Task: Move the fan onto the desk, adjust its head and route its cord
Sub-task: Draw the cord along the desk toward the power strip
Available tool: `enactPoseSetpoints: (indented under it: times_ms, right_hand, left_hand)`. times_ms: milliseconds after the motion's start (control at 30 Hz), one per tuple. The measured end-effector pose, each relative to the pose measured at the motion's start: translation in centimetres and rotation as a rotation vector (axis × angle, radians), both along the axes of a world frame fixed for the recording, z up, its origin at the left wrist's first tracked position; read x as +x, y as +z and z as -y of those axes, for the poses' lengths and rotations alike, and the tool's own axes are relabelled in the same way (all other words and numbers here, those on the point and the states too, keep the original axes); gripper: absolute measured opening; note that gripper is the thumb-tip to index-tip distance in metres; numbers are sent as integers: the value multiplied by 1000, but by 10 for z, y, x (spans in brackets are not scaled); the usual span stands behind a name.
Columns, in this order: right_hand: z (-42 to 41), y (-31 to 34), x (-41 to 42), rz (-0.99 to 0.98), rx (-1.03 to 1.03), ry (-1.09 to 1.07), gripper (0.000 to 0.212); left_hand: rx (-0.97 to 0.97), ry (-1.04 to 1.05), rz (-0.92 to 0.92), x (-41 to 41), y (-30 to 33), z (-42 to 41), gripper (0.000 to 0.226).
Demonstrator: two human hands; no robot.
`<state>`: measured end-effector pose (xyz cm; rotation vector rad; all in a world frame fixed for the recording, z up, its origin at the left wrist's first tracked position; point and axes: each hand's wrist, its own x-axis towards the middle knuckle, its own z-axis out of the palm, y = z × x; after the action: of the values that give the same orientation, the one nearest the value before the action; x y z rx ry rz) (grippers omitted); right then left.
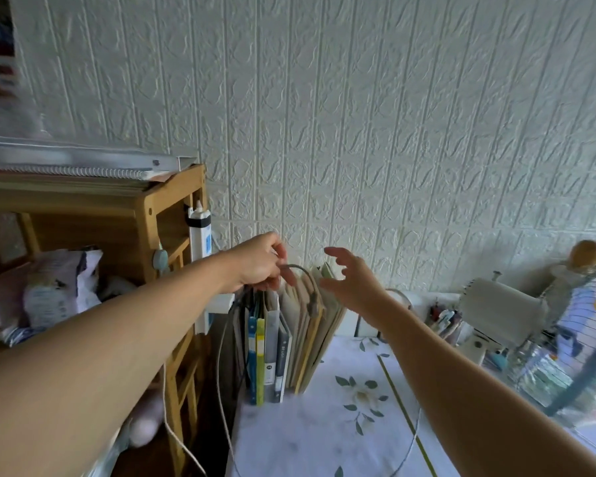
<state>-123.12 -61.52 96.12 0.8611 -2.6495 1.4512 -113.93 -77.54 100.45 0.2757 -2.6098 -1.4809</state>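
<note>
The left hand pinches a thin grey cord that arcs over the upright books, its plug hanging against them. The right hand hovers beside the books, fingers spread wide. The books stand on a floral-clothed desk against a white textured wall.

White wall covering, 12 o'clock: embossed, crinkled relief in brick-like panels, matt. Honey-brown wooden shelf unit, 9 o'clock: smooth, slight sheen, grain visible. Spiral-bound paper notebook on its top: metal wire coil. Upright row of card and paper folders, centre: matt; spines of the blue, yellow and grey ones smoother, faintly glossy. Thin grey cord, pinched by left hand: smooth, rubbery plastic look. White floral desk cover, 6 o'clock: smooth, low sheen; cloth or plastic, cannot tell. Wire fan guard, 3 o'clock: thin metal, blurred.
</note>
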Motion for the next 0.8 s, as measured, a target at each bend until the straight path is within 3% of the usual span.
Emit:
enactPoseSetpoints:
  times_ms: [67,167,367,600,800]
  right_hand:
    - [15,2,-16,-19,92,123,41]
    - [32,0,-36,135,88,301,13]
    - [55,-16,-84,328,-55,482,23]
    - [88,-36,-154,104,0,218,15]
    - [125,-63,-187,-27,123,221,19]
  left_hand:
    - [-57,31,-38,-9,-1,8,33]
    - [-62,97,-73,-22,-1,24,34]
    - [-42,234,-138,-61,-20,48,34]
    - [-274,404,-59,-104,-63,72,31]
    - [-407,474,96,-132,-100,89,26]
